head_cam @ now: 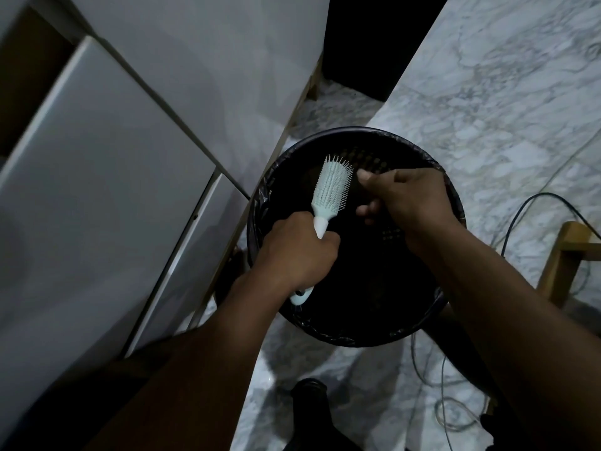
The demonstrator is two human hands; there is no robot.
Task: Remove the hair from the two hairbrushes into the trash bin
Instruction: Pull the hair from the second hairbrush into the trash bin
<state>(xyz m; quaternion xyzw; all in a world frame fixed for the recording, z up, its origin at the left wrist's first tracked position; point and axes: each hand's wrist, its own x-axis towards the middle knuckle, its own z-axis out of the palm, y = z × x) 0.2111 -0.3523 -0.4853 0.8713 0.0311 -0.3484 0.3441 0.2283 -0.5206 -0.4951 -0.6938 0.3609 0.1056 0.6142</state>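
Observation:
A pale mint hairbrush (331,189) is held over the round black trash bin (422,323), bristles facing up and to the right. My left hand (297,255) is wrapped around its white handle, whose end sticks out below the fist. My right hand (406,203) hovers just right of the brush head, thumb and fingers pinched together; any hair between them is too dark to make out against the bin. The bin has a black liner and a mesh wall. A second brush is not in view.
White cabinet doors (107,190) stand close on the left, touching the bin's side. Marble floor (487,109) spreads to the right. Loose cables (527,203) trail beside a wooden furniture leg (566,255). A dark shoe (309,405) is at the bottom.

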